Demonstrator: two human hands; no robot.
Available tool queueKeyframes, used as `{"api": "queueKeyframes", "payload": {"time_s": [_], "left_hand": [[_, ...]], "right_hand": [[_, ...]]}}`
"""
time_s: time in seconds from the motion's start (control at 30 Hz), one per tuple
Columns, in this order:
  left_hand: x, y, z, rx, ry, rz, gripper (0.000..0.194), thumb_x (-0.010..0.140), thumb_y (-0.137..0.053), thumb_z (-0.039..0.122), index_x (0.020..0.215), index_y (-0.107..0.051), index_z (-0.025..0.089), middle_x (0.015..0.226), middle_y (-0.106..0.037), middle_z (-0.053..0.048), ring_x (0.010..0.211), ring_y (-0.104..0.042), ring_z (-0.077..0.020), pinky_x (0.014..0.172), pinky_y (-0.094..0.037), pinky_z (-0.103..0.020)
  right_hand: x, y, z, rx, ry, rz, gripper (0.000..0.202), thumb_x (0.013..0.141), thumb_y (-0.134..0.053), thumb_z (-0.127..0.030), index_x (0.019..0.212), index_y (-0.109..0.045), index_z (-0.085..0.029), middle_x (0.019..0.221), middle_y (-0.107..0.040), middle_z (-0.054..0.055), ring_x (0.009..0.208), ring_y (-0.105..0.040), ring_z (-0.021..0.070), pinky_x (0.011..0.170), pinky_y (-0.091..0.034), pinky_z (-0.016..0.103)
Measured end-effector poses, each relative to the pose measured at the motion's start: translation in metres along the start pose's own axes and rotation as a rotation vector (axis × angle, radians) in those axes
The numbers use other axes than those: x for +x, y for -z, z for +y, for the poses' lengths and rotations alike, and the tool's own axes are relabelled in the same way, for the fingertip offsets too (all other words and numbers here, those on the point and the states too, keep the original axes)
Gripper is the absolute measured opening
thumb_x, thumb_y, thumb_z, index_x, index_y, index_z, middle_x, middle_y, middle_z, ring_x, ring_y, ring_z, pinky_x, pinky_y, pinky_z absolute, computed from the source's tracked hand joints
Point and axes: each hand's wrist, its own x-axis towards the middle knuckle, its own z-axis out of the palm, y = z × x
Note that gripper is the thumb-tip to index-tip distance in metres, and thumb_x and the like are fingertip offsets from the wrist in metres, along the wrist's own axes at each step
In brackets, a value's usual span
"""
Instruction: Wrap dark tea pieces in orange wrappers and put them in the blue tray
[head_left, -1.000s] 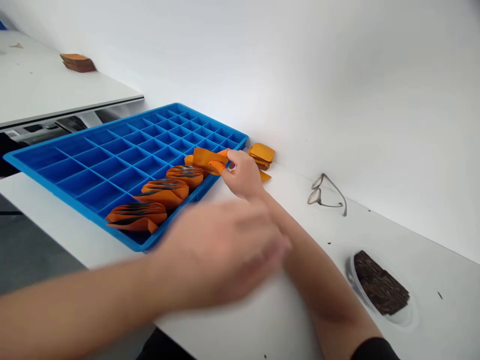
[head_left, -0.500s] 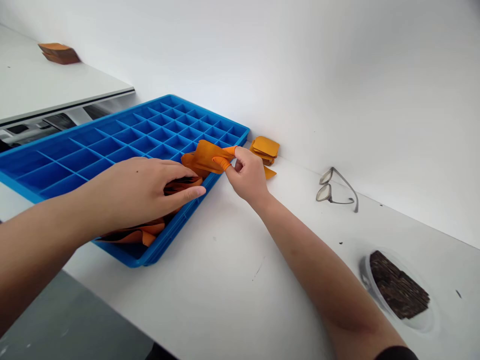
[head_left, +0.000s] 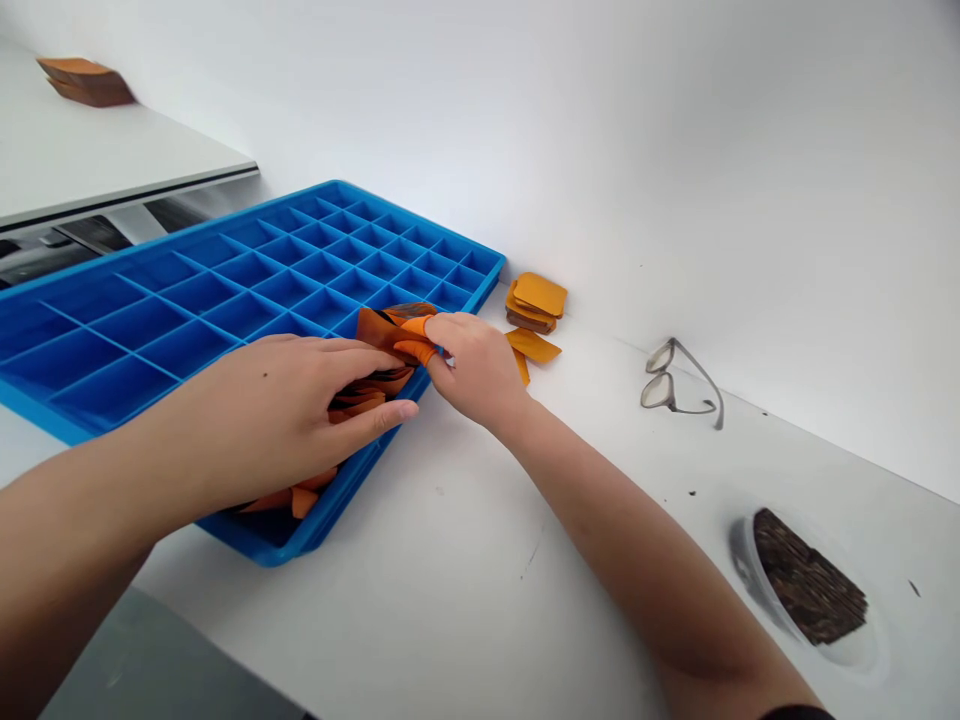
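A blue tray with many square compartments lies on the white table. Orange-brown pieces stand packed in its near row. My left hand spans these pieces, thumb along the tray's near edge and fingers on the other side. Just beyond it, my right hand, with orange covers on thumb and forefinger, pinches an orange-brown piece low over the same row. The lower part of that piece is hidden in the tray. More orange pieces show at the near corner, below my left wrist.
Beside the tray's right corner is a stack of yellow-orange pieces, with loose ones near it. Glasses lie farther right. A clear bowl holds dark brown strips. Another brown stack rests on the surface at the upper left.
My right hand has moved left and down, bringing its piece lower into the tray's row. My left hand remains around the packed pieces. The view has shifted slightly.
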Motion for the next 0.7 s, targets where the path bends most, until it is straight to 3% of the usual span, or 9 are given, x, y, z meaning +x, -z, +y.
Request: {"api": "queueKeyframes", "payload": {"time_s": [0.13,0.3,0.5,0.7], "left_hand": [[0.000,0.000,-0.004,-0.030,-0.017,-0.006,0.049,0.093,-0.043,0.071,0.114,-0.069,0.035,0.107,-0.075,0.002,0.091,-0.067,-0.0256,0.072,-0.044,-0.034],[0.000,0.001,-0.006,-0.053,-0.003,-0.047,0.052,0.093,-0.043,0.074,0.117,-0.069,0.036,0.105,-0.076,0.000,0.090,-0.067,-0.0263,0.072,-0.045,-0.035],[0.000,0.003,-0.006,-0.092,-0.156,0.037,0.049,0.097,-0.045,0.066,0.123,-0.071,0.033,0.119,-0.075,-0.003,0.115,-0.064,-0.0310,0.097,-0.049,-0.045],[0.004,0.003,-0.003,-0.063,-0.117,0.204,0.045,0.099,-0.048,0.060,0.111,-0.079,0.029,0.133,-0.066,-0.007,0.144,-0.040,-0.0379,0.121,-0.031,-0.062]], "right_hand": [[0.006,0.010,-0.008,-0.133,0.060,-0.069,0.035,0.102,-0.040,-0.013,0.115,-0.071,-0.023,0.110,-0.074,0.002,0.107,-0.062,0.0200,0.076,-0.043,0.031],[0.013,0.015,-0.018,-0.301,-0.004,-0.204,0.028,0.096,-0.046,-0.012,0.093,-0.071,-0.024,0.093,-0.073,0.004,0.095,-0.062,0.0229,0.059,-0.032,0.035],[0.019,0.020,-0.027,-0.364,-0.074,-0.321,0.026,0.096,-0.048,-0.013,0.092,-0.072,-0.021,0.091,-0.072,0.006,0.081,-0.063,0.0219,0.055,-0.027,0.035],[0.015,0.021,-0.030,-0.346,-0.064,-0.306,0.023,0.093,-0.050,-0.010,0.093,-0.071,-0.019,0.093,-0.071,0.008,0.090,-0.063,0.0240,0.055,-0.023,0.035]]}}
